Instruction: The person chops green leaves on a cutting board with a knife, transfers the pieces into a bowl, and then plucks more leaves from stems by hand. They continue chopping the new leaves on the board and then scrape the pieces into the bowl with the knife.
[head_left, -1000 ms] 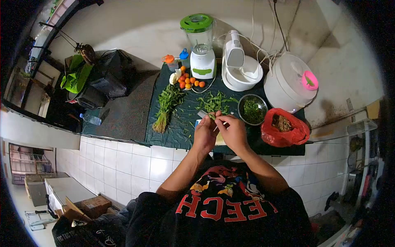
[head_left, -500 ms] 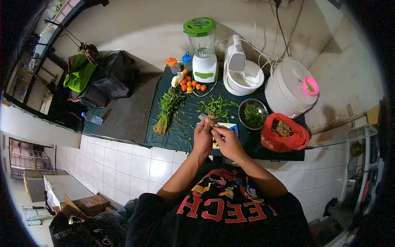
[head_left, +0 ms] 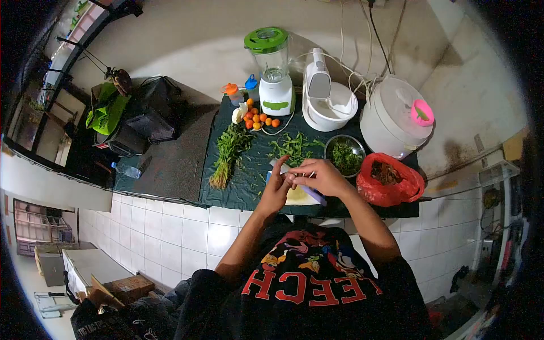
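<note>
Green leaves [head_left: 296,145] | just beyond the fingers [head_left: 309,168] | leafy bunch [head_left: 230,148] leftward

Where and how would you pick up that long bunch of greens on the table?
Probably by closing the left hand around the pale stems, coming from the near side: the bunch lies lengthwise, its stems gathered narrowly at the near end, while the leaves spread loosely at the far end.

purple-handled knife [head_left: 315,194] | aslant over pale board [head_left: 297,197] | leaves [head_left: 294,147] | loose, beyond

One leafy bunch [head_left: 229,150], one blender [head_left: 276,96], one mixer [head_left: 318,85]
</note>
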`<state>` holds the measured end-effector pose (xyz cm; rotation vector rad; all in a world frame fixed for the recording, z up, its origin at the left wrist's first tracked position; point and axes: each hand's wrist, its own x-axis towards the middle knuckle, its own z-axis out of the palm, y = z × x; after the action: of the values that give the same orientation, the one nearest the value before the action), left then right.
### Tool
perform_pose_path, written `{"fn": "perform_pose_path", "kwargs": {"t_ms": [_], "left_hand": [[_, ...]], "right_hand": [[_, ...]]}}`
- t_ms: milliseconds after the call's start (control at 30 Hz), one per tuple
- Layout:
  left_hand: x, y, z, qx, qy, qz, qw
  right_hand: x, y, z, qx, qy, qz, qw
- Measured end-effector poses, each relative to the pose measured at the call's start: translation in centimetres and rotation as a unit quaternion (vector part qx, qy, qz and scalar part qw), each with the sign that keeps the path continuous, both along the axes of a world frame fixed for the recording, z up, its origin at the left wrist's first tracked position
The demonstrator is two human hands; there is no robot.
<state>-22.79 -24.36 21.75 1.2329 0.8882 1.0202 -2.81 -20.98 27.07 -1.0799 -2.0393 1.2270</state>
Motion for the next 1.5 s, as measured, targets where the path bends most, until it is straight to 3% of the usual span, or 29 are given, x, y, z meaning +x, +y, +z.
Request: {"fn": "perform_pose_path", "kwargs": {"t_ms": [200,433,567,633,700,767,900,967,1100,1167,1200,1233,1300,1367,1500], "left_hand": [[-0.4,-0.7,-1.2,-0.023,0.010,-0.010,1.000],[-2.3,0.0,-1.8,-0.080,0.023,-0.058,0.995],[-2.7,0.4,-0.3,-0.008,0.088,-0.008,0.996],[-2.8,0.4,1.3,0.232,0.310,0.023,0.922],[-1.6,-0.4,1.8,0.260,0.341,0.060,0.901],[-0.7,-0.9,1.1,0.334,0.395,0.070,0.853],[-0.2,-1.5,-1.9,0.355,0.421,0.097,0.829],[-0.2,-2.0,-2.1,0.347,0.406,0.111,0.838],[-0.2,-2.1,-3.2,0.252,0.354,0.110,0.894],[-0.3,-1.7,-4.1,0.225,0.330,0.106,0.911],[-0.5,-1.5,-4.9,0.107,0.272,0.098,0.951],[-0.5,-1.4,-5.1,-0.013,0.209,0.087,0.974],[-0.6,-1.6,-5.0,-0.013,0.215,0.071,0.974],[-0.6,-1.6,-4.6,-0.013,0.220,0.056,0.974],[-0.6,-1.0,-4.8,0.001,0.233,-0.010,0.972]], "right_hand": [[0.1,-0.2,-1.2,0.033,0.012,0.023,0.999],[-0.6,-1.1,-3.6,0.077,-0.003,-0.061,0.995],[-0.3,-1.0,-4.1,0.068,-0.042,-0.108,0.991],[-0.4,-1.2,-3.8,0.067,-0.037,-0.120,0.990],[-0.5,-1.3,-3.9,0.067,-0.033,-0.130,0.989],[-0.7,-1.1,-5.1,-0.049,-0.077,-0.173,0.981],[-0.7,-1.6,-7.8,-0.044,-0.029,-0.185,0.981],[-0.6,-1.9,-7.9,-0.105,-0.036,-0.177,0.978],[-0.6,-2.3,-7.9,-0.083,-0.014,-0.168,0.982],[-0.3,-2.3,-7.1,-0.133,-0.085,-0.152,0.976],[-0.1,-2.4,-6.3,-0.133,-0.085,-0.152,0.976],[0.1,-2.6,-5.2,-0.069,-0.103,-0.144,0.982],[0.6,-2.5,-5.0,-0.005,-0.122,-0.138,0.983],[1.1,-2.1,-6.1,0.179,-0.044,-0.029,0.982],[1.0,-2.2,-4.8,0.152,-0.099,0.004,0.983]]}}
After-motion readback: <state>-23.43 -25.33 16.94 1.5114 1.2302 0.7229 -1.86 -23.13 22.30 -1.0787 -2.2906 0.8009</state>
